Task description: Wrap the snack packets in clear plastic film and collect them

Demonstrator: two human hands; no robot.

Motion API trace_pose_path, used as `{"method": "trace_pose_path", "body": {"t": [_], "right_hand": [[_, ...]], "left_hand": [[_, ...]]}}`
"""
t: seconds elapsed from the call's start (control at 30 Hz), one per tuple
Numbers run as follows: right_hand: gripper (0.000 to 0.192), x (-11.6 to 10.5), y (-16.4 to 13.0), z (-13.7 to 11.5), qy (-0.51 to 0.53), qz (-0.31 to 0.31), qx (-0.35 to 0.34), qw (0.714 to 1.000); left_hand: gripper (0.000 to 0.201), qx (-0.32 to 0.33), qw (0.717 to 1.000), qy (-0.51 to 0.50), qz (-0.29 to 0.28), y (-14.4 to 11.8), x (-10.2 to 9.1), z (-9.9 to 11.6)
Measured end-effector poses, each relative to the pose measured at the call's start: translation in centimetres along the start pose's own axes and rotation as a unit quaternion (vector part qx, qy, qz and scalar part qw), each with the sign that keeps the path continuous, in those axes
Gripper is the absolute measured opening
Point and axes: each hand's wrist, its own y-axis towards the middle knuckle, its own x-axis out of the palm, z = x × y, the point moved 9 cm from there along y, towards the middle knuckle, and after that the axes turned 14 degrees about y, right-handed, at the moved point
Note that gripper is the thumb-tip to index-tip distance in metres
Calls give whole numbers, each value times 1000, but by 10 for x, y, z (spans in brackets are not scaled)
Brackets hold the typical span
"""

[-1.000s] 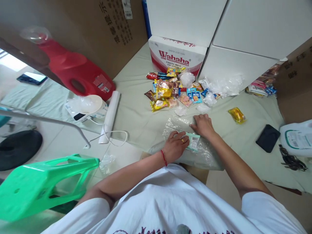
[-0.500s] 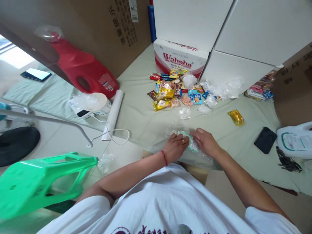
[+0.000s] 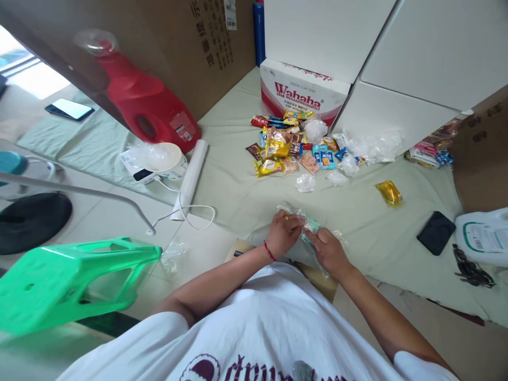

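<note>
A pale green packet (image 3: 313, 225) lies at the front edge of the cloth-covered surface, partly inside clear plastic film (image 3: 292, 208). My left hand (image 3: 284, 233), with a red string on the wrist and a ring, closes over the film at the packet's left side. From the right, my right hand (image 3: 327, 251) grips the packet's near side through the film, fingers bent and thumb toward the left hand. Much of the packet is hidden under my fingers. Just beyond the hands sits a crumpled plastic ball (image 3: 305, 182).
Several snack packets (image 3: 275, 149) are heaped before a Wahaba-looking carton (image 3: 301, 87). A yellow packet (image 3: 390, 193), black wallet-like item (image 3: 435, 233) and keys (image 3: 472, 269) lie right. At left are a red jug (image 3: 154, 100), white roll (image 3: 190, 180) and green stool (image 3: 71, 278).
The packet has turned and both hands have drawn closer together over it. My right hand has come nearer my body, and the film now wraps more of the packet. The view has shifted slightly.
</note>
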Motion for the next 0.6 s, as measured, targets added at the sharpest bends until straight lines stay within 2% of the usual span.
{"method": "trace_pose_path", "body": {"t": [0.07, 0.17, 0.27, 0.33, 0.4, 0.43, 0.53, 0.6], "right_hand": [[48, 3, 0, 0, -5, -16, -9, 1000], [53, 7, 2, 0, -13, -41, -5, 999], [59, 10, 3, -1, -26, -66, 1, 997], [62, 12, 3, -1, -35, -77, 5, 996], [63, 13, 4, -1, -40, -81, 8, 996], [63, 13, 4, -1, -40, -81, 6, 996], [57, 13, 6, -3, -36, -71, -11, 997], [53, 9, 6, -5, -24, -59, -26, 998]], "left_hand": [[16, -36, 999, -36, 16, 3, -1, -11], [22, -90, 994, -57, 26, 6, -1, -39], [30, -200, 978, -51, 41, 4, -4, -82], [35, -261, 962, -20, 74, 1, -14, -102], [35, -271, 958, 16, 95, 5, -23, -104], [35, -266, 959, 35, 88, 8, -24, -99], [33, -240, 966, 95, -6, 20, -17, -78], [28, -200, 972, 103, -65, 26, -13, -62]]}}
